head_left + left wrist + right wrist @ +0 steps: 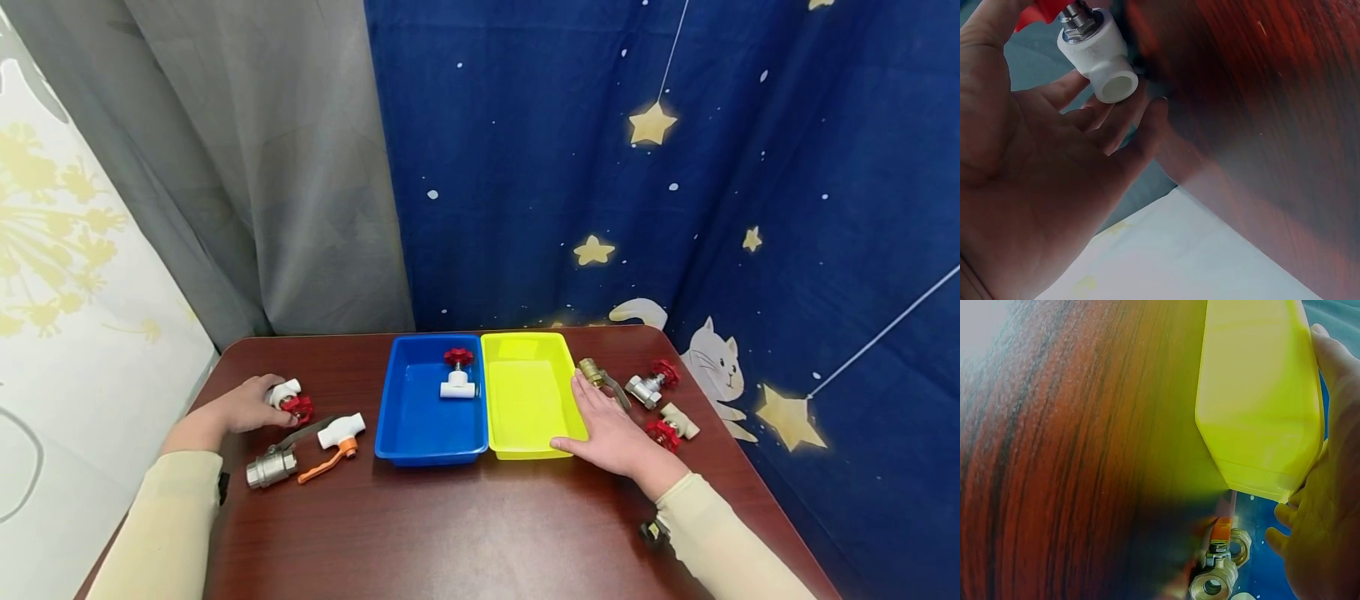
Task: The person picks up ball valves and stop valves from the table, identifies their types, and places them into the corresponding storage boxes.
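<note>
My left hand (pixel 243 406) grips a white gate valve (pixel 1094 53) with a red handwheel at the table's left side. In the left wrist view its fingers lie along the white body, and the thumb runs up toward the red wheel. My right hand (pixel 611 429) rests against the right side of the yellow tray (pixel 531 442), fingers fairly straight and thumb at the near corner. A brass ball valve (pixel 592 373) lies just beyond its fingertips. Left of the yellow tray stands a blue tray (pixel 423 429), holding a white valve with a red wheel (pixel 457 389).
Near my left hand lie a metal ball valve (pixel 272 468) with a dark lever and a white valve with an orange lever (pixel 341 432). At the right are a metal valve (pixel 645 390) and a beige valve (pixel 678 421), both red-wheeled. Curtains hang behind the table.
</note>
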